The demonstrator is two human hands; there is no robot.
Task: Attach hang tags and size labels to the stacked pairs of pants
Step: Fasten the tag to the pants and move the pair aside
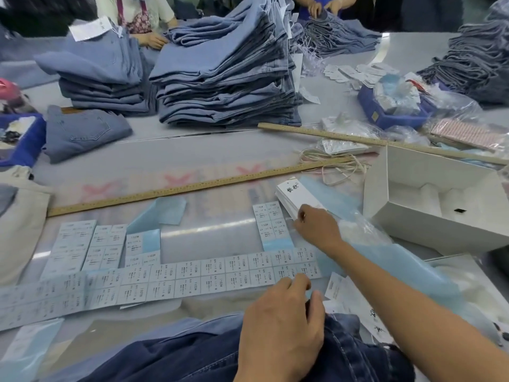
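Observation:
A long strip of size label stickers (192, 277) lies across the table in front of me, with shorter sticker sheets (82, 244) at its left end. My left hand (281, 323) rests, fingers curled, on the dark denim pants (192, 357) at the near edge, its fingertips touching the strip's right end. My right hand (316, 227) reaches forward onto a stack of white hang tags (296, 195), fingers on the stack's near end. Whether a tag is gripped cannot be told. A tall stack of light blue pants (228, 78) stands at the back.
Two wooden rulers (176, 188) (358, 139) cross the table. An open white cardboard box (440, 199) sits at the right, plastic bags (366, 238) beside it. Blue trays (394, 111) (22, 139), string loops (330, 164) and more pants stacks (102, 75) surround. Other people's hands work at the far edge.

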